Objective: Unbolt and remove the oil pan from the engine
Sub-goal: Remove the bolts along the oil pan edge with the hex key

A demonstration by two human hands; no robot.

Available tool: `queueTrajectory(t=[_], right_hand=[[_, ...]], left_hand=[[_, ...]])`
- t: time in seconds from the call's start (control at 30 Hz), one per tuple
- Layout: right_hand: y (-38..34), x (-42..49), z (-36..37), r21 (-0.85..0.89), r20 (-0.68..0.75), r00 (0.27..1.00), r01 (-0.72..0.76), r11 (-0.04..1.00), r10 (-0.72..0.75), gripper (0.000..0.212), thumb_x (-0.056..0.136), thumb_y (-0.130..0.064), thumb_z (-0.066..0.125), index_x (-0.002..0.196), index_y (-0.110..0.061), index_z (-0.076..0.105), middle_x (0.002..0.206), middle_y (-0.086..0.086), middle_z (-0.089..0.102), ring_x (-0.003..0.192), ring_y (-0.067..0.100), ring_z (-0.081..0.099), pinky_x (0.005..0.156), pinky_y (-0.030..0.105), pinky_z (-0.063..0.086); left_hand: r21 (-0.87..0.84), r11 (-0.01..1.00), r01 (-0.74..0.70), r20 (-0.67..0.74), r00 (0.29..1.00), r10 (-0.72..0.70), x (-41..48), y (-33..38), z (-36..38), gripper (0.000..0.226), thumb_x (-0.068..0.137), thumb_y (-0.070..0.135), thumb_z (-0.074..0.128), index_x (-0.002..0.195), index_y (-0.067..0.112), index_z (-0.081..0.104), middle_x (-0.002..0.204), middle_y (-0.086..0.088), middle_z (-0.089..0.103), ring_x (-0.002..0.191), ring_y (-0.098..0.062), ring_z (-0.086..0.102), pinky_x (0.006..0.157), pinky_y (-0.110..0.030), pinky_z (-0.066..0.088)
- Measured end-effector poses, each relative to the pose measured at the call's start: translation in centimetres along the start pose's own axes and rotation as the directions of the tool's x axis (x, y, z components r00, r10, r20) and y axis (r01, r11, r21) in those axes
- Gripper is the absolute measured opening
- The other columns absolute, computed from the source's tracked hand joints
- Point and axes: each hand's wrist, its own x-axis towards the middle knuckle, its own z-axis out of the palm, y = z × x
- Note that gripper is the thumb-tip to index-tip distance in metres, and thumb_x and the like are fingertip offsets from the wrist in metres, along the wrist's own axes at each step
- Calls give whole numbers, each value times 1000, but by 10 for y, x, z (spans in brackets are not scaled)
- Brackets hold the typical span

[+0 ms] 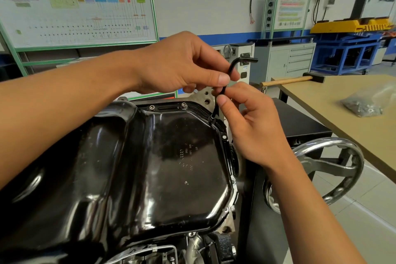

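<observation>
**Item 1. Left hand** [182, 64]: my thumb and first fingers are pinched together on the hex key [232, 67], just under its bend.

**Item 2. Right hand** [255, 126]: my thumb and forefinger pinch the same shaft directly below the left-hand pinch. The other fingers are loosely curled and hold nothing.

**Item 3. Bolt** [212, 116]: this is straight down from both pinches, where the key's tip meets the rim.

**Item 4. Oil pan** [167, 156]: black and glossy, it lies below the grip and toward me and is not yet lifted off the engine. Two more bolts [183, 104] are in the rim to the left of the grip.

**Item 5. Handling note:** both pinches are light, so I judge the bolt already cracked loose and ready for spinning out.
- Keep the shaft in line with the bolt and the tip pressed fully home.
- Let the lower pinch steady the shaft while the upper one twirls.
- A tilted key may ride out and round the socket.
- Catch the bolt as it frees.

**Item 6. Right of the grip:** a table [334, 118], with a hammer [287, 81] and a bag of hardware [364, 105] on it.
</observation>
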Motion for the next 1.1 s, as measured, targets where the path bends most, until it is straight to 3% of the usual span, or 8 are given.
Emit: queueTrajectory(t=[0.07, 0.2, 0.33, 0.47, 0.67, 0.83, 1.0, 1.1], right_hand=[[0, 0, -1, -5, 4, 1000, 0, 1000, 0, 33, 97, -14, 61, 83, -43, 52, 78, -5, 54, 74, 16, 51, 70, 27, 43], [3, -2, 0, 33, -37, 998, -51, 998, 52, 20, 90, -22, 73, 79, -34, 62, 72, -9, 58, 67, 9, 54, 67, 23, 45], [5, -3, 2, 99, -71, 989, -121, 988, 128, 12, 86, -21, 78, 77, -23, 71, 68, -9, 66, 62, 4, 58, 65, 21, 46], [4, -3, 2, 105, -78, 990, -111, 988, 119, 8, 88, -16, 77, 82, -21, 73, 71, -11, 68, 65, 2, 61, 66, 16, 46], [4, -3, -1, -6, 59, 994, -92, 996, 92, 17, 99, -17, 61, 90, -9, 73, 80, 4, 70, 78, 19, 63, 73, 38, 50], [2, -3, -2, -22, 100, 989, -104, 994, 106, 21, 101, -21, 54, 97, -11, 72, 86, 2, 70, 85, 18, 65, 77, 41, 49], [-1, -3, 2, 2, -71, 995, -71, 997, 71, 11, 92, -24, 72, 94, -14, 76, 79, -4, 71, 74, 12, 65, 70, 31, 53], [-3, -3, 7, 70, -192, 978, -69, 995, 81, 4, 86, -20, 79, 90, -17, 78, 75, -5, 73, 66, 11, 66, 65, 29, 54]], left_hand=[[16, 1000, -3, -20, 1000, 4, 0, 1, 1, 20, 80, 24, 71, 99, 20, 77, 71, 0, 69, 52, -2, 47, 51, -16, 40], [84, 996, -21, -91, 995, 29, 2, 4, 6, 8, 81, 12, 76, 89, 10, 74, 57, 18, 66, 49, 7, 55, 51, -2, 38], [127, 991, -38, -145, 988, 56, 4, 6, 8, 12, 69, 27, 80, 72, 22, 69, 55, 19, 64, 52, 7, 55, 54, -5, 40], [70, 996, -54, -123, 991, 62, 2, 4, 7, 15, 67, 28, 79, 76, 19, 71, 58, 15, 66, 54, 4, 55, 54, -7, 42], [38, 999, -19, -43, 999, 21, -1, 4, 2, 25, 77, 26, 72, 101, 21, 74, 68, 15, 68, 57, -5, 44, 53, -15, 39], [44, 999, -33, -75, 997, 36, 0, 5, 4, 9, 84, 10, 72, 90, 16, 74, 76, 14, 74, 55, 7, 57, 54, -4, 41], [81, 996, -31, -139, 989, 42, 2, 5, 5, 8, 78, 15, 77, 85, 12, 75, 93, -13, 75, 55, 6, 57, 52, -4, 39], [57, 998, -40, -135, 990, 48, 2, 4, 7, 17, 75, 14, 79, 88, 4, 76, 79, -1, 76, 55, 6, 56, 52, -5, 40]])
